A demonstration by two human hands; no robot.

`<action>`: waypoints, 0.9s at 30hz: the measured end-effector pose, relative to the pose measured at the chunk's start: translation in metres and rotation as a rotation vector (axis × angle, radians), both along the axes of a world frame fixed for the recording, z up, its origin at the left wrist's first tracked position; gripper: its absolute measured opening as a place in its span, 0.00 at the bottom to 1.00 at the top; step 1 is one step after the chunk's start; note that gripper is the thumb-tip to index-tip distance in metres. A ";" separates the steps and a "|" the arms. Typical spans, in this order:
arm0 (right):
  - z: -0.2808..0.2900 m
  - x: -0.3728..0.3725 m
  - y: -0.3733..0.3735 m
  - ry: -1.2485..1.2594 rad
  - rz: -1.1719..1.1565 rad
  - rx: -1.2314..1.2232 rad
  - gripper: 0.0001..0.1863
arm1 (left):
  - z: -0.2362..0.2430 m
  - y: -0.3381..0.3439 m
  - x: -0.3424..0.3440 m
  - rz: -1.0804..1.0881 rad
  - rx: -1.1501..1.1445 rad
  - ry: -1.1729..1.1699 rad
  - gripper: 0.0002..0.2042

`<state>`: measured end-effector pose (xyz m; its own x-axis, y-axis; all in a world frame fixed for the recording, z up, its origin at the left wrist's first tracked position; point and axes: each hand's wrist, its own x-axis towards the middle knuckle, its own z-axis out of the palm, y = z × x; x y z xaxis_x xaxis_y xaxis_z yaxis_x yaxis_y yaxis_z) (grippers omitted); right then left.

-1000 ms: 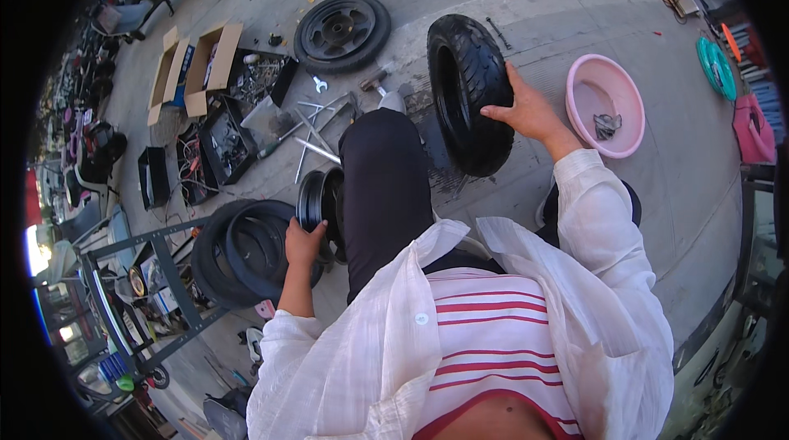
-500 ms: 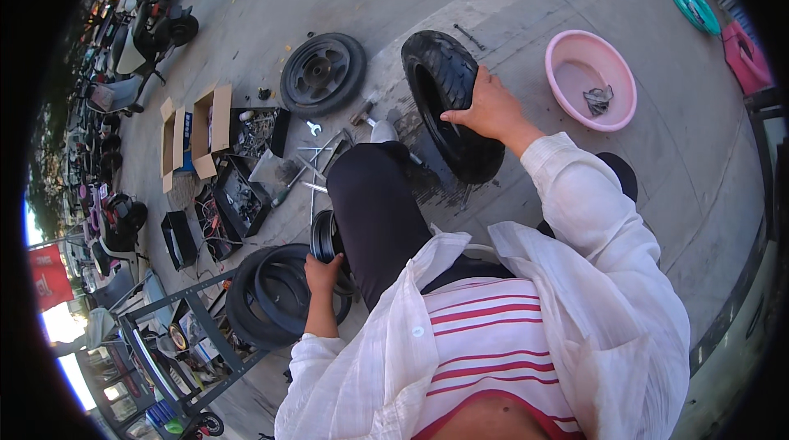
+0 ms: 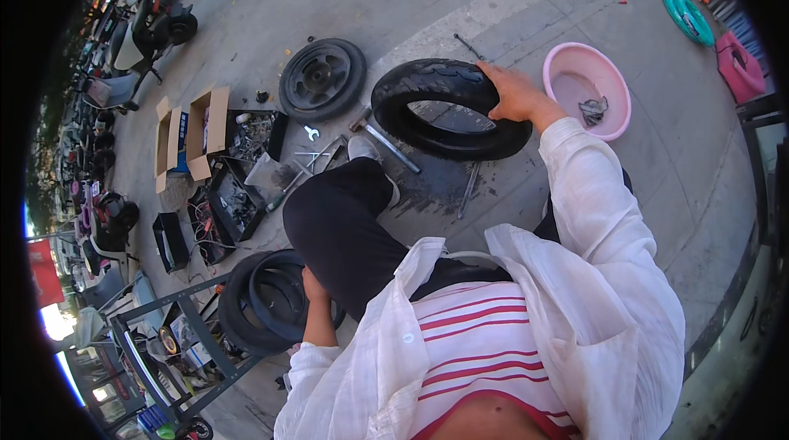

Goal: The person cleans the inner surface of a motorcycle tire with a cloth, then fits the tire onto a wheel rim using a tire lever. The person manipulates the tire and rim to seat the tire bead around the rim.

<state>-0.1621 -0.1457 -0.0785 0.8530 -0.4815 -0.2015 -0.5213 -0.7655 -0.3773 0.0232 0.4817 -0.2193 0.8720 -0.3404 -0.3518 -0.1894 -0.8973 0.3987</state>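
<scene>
My right hand [image 3: 514,95] grips the right side of a black tire [image 3: 411,136], which now leans low and tilted over the damp concrete, its round opening showing. A long-handled hammer [image 3: 388,144] lies just left of the tire, and a long thin tool [image 3: 469,189] lies below it. My left hand [image 3: 313,282] is down at the left beside my dark-trousered leg [image 3: 333,226], its fingers hidden behind it. Two loose tires or tubes [image 3: 246,325] lie next to that hand. The metal rim seen earlier is hidden.
A mounted wheel [image 3: 325,78] lies ahead, near cardboard boxes [image 3: 215,124], tool trays [image 3: 238,202] and wrenches. At right are a pink basin [image 3: 608,82] with grey cloth, a teal coil [image 3: 689,19] and a pink container. Scooters [image 3: 148,33] and a metal frame [image 3: 189,313] line the left.
The upright tire has tipped over toward flat in my right hand. My left leg has shifted left and bent, now covering the rim and my left hand's fingers, with a shoe showing.
</scene>
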 end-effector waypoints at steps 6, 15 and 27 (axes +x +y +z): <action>-0.001 -0.014 -0.010 0.007 0.077 -0.427 0.49 | 0.006 0.005 -0.008 -0.050 -0.143 -0.091 0.19; -0.006 -0.051 0.083 -0.327 -0.625 0.353 0.63 | 0.011 -0.008 -0.012 0.104 0.003 0.012 0.19; 0.007 -0.082 0.081 -0.207 -0.316 0.232 0.61 | 0.006 -0.023 0.007 0.145 0.246 -0.012 0.32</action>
<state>-0.2440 -0.0642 -0.0714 0.7047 -0.6875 -0.1752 -0.6115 -0.4634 -0.6414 0.0304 0.4590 -0.2130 0.9099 -0.1170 -0.3980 -0.0548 -0.9849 0.1642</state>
